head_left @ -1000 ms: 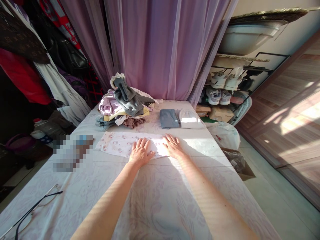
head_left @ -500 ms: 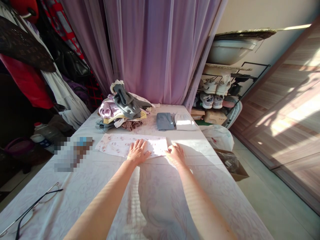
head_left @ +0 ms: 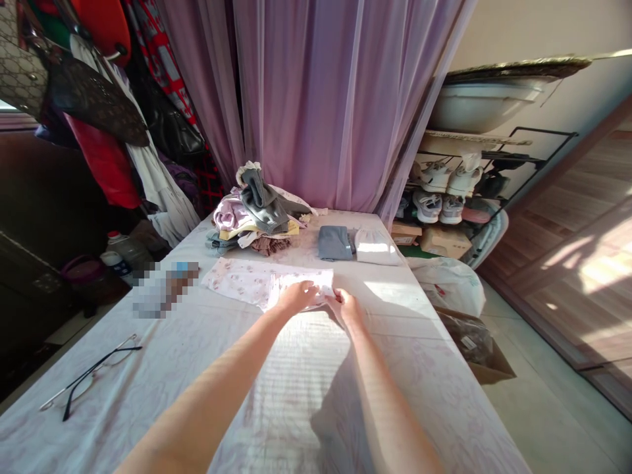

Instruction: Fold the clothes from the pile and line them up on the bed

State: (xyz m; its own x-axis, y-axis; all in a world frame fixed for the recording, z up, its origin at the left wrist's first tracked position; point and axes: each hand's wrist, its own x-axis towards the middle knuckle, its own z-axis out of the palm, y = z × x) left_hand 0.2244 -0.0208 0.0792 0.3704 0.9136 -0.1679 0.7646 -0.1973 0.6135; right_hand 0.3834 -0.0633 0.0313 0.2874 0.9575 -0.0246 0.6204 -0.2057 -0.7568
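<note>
A white cloth garment with small pink flowers (head_left: 241,280) lies flat on the table, and its right part is lifted and folded over toward the left. My left hand (head_left: 296,297) grips the folded part from above, fingers curled over the fabric. My right hand (head_left: 345,308) pinches the near right corner of the same fold. Both hands are close together at the garment's near edge.
Beyond the garment are a pile of mixed clothes (head_left: 247,224), a folded grey garment (head_left: 334,242) and a folded white one (head_left: 375,247). Eyeglasses (head_left: 93,376) lie on the sheet-covered table (head_left: 296,395) at front left. A pixelated object (head_left: 165,289) sits to the left.
Both hands have closed on the garment, which lay flat before. Its right part is now lifted and folded leftward. My left hand has moved slightly right.
</note>
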